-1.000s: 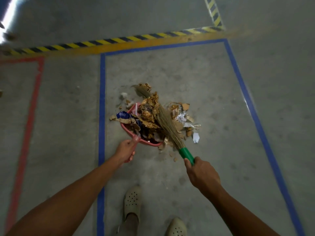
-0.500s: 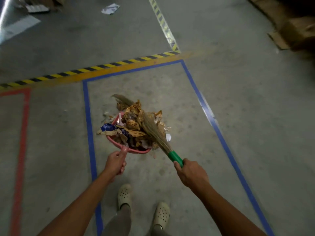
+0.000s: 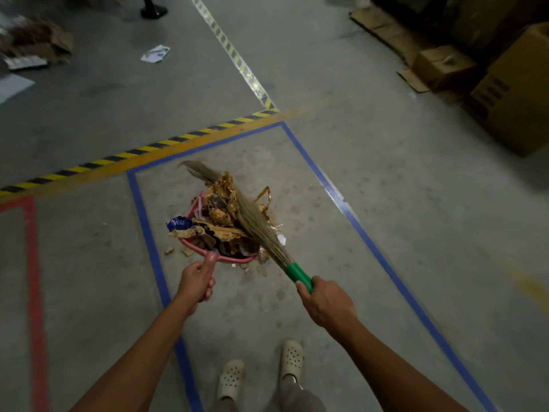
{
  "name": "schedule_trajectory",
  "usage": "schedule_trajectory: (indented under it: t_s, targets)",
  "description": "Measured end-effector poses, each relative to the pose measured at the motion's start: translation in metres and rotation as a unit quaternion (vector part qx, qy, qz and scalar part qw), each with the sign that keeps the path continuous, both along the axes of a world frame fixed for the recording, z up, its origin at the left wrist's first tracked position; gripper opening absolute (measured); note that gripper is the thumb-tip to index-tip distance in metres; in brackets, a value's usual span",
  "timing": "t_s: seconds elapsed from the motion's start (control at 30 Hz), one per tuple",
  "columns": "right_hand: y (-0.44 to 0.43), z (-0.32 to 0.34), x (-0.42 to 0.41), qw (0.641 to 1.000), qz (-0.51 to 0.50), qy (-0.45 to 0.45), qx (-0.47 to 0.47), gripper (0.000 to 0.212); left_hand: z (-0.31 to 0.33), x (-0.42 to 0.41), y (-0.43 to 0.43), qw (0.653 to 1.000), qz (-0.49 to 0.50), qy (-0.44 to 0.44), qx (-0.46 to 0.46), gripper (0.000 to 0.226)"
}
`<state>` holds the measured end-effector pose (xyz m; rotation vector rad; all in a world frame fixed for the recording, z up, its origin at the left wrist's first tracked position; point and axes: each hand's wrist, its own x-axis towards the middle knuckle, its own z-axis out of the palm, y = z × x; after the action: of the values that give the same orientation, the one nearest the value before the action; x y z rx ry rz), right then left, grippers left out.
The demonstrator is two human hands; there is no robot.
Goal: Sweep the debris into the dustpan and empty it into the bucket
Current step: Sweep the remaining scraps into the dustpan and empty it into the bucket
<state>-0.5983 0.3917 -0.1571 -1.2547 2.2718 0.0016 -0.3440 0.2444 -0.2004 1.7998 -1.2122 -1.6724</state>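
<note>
A pink dustpan (image 3: 190, 244) is heaped with debris (image 3: 221, 218): torn brown cardboard, paper scraps and a blue wrapper. My left hand (image 3: 196, 280) grips its pink handle from below. My right hand (image 3: 325, 301) grips the green handle of a straw broom (image 3: 261, 230), whose bristles lie across the top of the pile and press it into the pan. A few small scraps (image 3: 169, 250) lie on the concrete under and beside the pan. No bucket is in view.
Blue tape (image 3: 350, 215) outlines a floor bay around me; yellow-black hazard tape (image 3: 142, 151) runs behind it and red tape (image 3: 32, 263) at the left. Cardboard boxes (image 3: 511, 93) are stacked at the far right. Loose paper (image 3: 155, 53) and rubbish (image 3: 35, 46) lie far left.
The loaded dustpan has come up off the floor with the broom laid over the pile. The view has lifted and swung, bringing the boxes at the right into sight.
</note>
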Motion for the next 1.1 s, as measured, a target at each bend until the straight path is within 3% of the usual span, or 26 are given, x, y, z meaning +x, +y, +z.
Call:
schedule_trajectory:
  t_s: [0.63,1.1]
  targets:
    - [0.048,0.018,0.129,0.992,-0.115,0.045,-0.024,0.054,0.022,0.082,-0.004,0.993,-0.1,0.054,-0.015,0.052]
    - [0.148,0.042,0.127,0.974,-0.209,0.066,-0.056,0.053,0.049,0.037,0.062,0.975,-0.192,0.097,-0.048,0.045]
